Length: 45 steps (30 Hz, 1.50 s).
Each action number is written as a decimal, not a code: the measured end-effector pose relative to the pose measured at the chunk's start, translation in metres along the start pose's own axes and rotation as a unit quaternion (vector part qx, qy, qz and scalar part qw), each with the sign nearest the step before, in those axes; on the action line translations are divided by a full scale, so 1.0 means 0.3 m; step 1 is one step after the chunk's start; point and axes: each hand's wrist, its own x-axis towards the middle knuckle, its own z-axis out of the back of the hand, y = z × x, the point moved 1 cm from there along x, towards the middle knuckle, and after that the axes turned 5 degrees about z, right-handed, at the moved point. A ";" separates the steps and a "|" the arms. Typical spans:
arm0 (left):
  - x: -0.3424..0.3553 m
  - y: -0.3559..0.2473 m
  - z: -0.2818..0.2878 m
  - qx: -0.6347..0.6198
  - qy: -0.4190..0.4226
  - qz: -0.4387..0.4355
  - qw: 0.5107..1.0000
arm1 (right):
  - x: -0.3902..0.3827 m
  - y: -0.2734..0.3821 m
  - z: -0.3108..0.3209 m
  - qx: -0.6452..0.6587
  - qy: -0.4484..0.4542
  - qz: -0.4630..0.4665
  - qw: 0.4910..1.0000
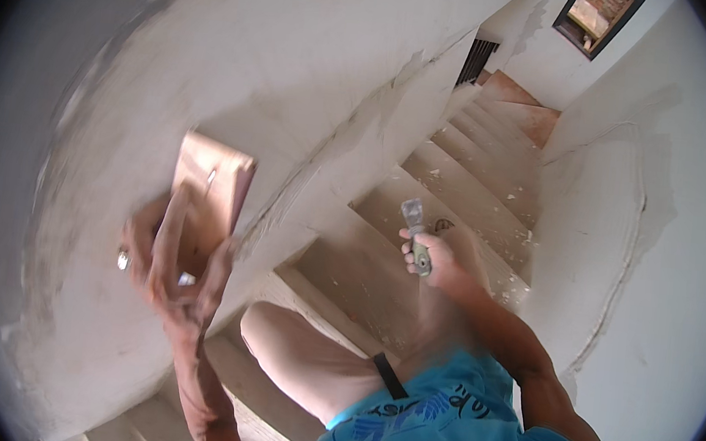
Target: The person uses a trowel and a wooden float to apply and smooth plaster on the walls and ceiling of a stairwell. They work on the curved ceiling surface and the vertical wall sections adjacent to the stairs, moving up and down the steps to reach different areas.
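Note:
At the wall (pixel 300 62) on my left, my left hand (pixel 171 254) is closed around a flat, pale wooden block (pixel 218 169). Its fingers lie across the block's near face, and a ring shows on one of them. Whether the block touches the wall or is held just off it, I cannot tell. My right hand (pixel 444 262) grips a putty knife (pixel 422 257) by its greenish handle, in front of my body and over the steps. The short metal blade points up and away from me, with whitish smears on it.
Dusty stairs (pixel 425 176) run up and away, with white crumbs scattered on the treads. My bent leg (pixel 306 352) is over the near steps. Another wall (pixel 624 230) with a rough patched seam bounds the right. A dark-framed window (pixel 598 19) is at the far top.

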 end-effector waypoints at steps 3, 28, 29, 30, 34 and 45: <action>0.000 -0.021 0.026 0.076 0.019 -0.025 0.997 | 0.111 -0.054 0.001 -0.027 -0.024 -0.005 0.999; 0.625 -0.562 -0.184 0.116 0.268 -0.156 0.944 | -0.253 0.616 0.360 -0.071 -0.204 0.052 0.975; 0.665 -0.567 -0.233 0.100 0.259 -0.178 0.944 | -0.302 0.606 0.434 -0.098 -0.231 0.086 0.964; 0.699 -0.579 -0.288 0.090 0.254 -0.198 0.942 | -0.346 0.590 0.493 -0.124 -0.258 0.121 0.951; 0.806 -0.584 -0.470 0.131 0.218 -0.297 0.920 | -0.512 0.525 0.595 -0.079 -0.341 0.087 0.933; 0.821 -0.507 -0.544 0.182 0.242 -0.281 0.911 | -0.474 0.586 0.821 -0.095 -0.426 0.092 0.895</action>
